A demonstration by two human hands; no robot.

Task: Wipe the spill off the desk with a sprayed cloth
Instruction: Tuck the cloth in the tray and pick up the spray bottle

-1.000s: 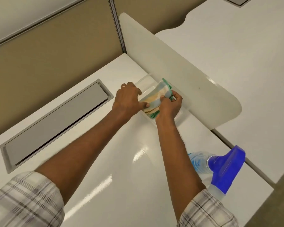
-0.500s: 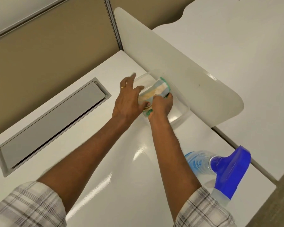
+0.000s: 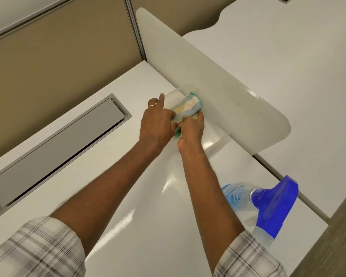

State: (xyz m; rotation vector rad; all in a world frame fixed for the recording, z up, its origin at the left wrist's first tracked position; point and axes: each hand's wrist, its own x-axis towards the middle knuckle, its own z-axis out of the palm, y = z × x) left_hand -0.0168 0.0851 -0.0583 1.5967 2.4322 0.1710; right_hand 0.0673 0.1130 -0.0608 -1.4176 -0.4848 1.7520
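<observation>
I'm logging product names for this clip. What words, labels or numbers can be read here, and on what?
None can be read.
Spray bottle: pale blue marks on the clear body, too blurred to read.
Cloth: coloured stripes only, no text.
Desk and cable hatch: no markings visible.

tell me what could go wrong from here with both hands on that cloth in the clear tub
1. The clear tub looks light and neither hand pins it. Pulling the cloth out could drag or tip it against the divider.
2. The spray bottle stands near the desk edge, close beside the right forearm. Drawing that arm back could knock it over or off.
3. The left hand and right hand hold the cloth bunched, so spray may wet it unevenly.
</observation>
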